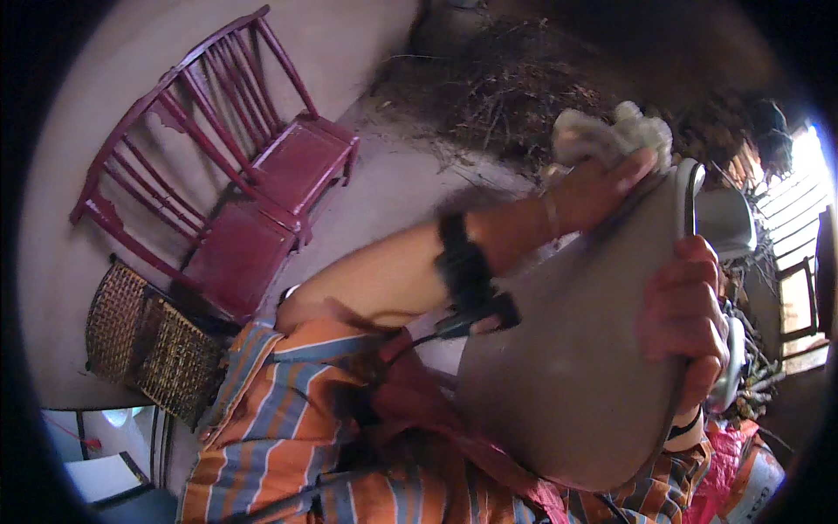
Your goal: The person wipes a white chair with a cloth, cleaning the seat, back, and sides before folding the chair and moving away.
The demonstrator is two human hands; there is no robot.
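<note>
A large, smooth grey-brown object [576, 367] with a rounded outline and a whitish rim at its top right fills the space before me; its exact kind cannot be told. My right hand [687, 321] grips its right edge, fingers curled over the outside. My left hand [602, 187] is at its upper edge and holds a crumpled whitish cloth [638, 131]; hand and cloth are partly blurred. A black strap with a small device [474, 275] is round my left forearm. Some of the object's lower edge lies against my striped clothing.
A red wooden bench with a slatted back [242, 229] stands upper left, beside a woven seat [150, 340]. Dry brushwood [504, 85] is heaped at the top. Pale containers [727, 223] and sticks [753, 386] lie at right, near a pink plastic bag [717, 465].
</note>
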